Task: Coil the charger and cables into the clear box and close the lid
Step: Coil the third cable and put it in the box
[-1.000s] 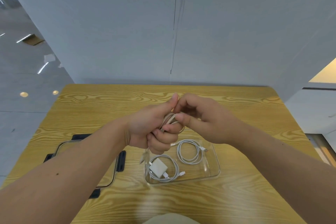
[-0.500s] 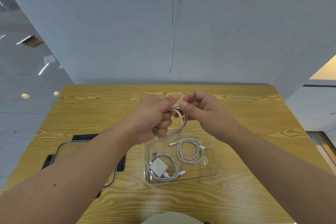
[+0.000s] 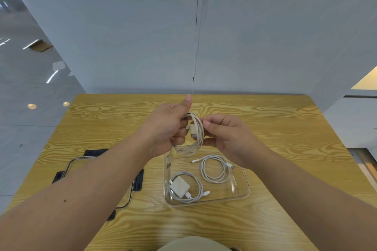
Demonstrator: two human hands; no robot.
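A cream cable (image 3: 196,136) is wound into a loop and held above the far edge of the clear box (image 3: 243,194). My left hand (image 3: 169,128) grips the loop's left side, thumb raised, and one USB plug hangs down below it. My right hand (image 3: 226,138) pinches the loop's right side near a second plug. Inside the box lie a white charger (image 3: 179,187) with its coiled cable and a separate coiled white cable (image 3: 215,168).
The clear lid with dark clips (image 3: 138,179) lies on the wooden table (image 3: 285,128) left of the box, partly hidden by my left forearm. A grey wall stands behind the table's far edge.
My hands have drawn slightly apart and the coil has opened into a wider loop. The USB plug now hangs lower, over the box's back left corner.
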